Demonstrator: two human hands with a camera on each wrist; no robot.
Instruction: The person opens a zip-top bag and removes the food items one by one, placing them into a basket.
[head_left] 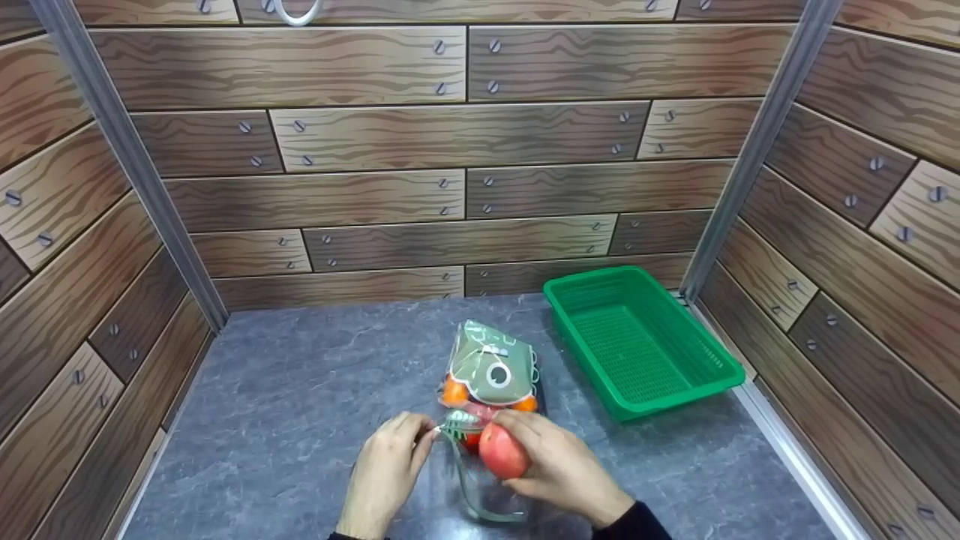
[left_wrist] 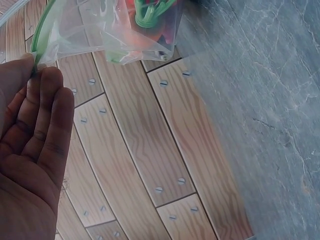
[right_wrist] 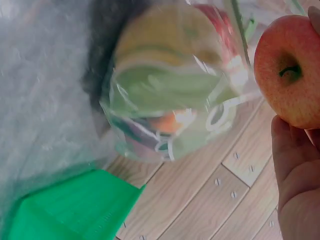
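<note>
A clear zip bag with a green cartoon face lies at the middle of the table, its opening toward me. Orange fruit and red items show inside it. My left hand pinches the green zip edge of the bag between thumb and fingers. My right hand grips a red apple close to the bag's mouth. In the right wrist view the apple shows its stem end, with fingers beneath it. Inside the bag, a red thing with a green stalk shows in the left wrist view.
A green plastic basket with a slotted bottom stands at the right of the grey marbled table. Wood-patterned walls with metal corner posts enclose the back and sides. A white ring hangs at the top.
</note>
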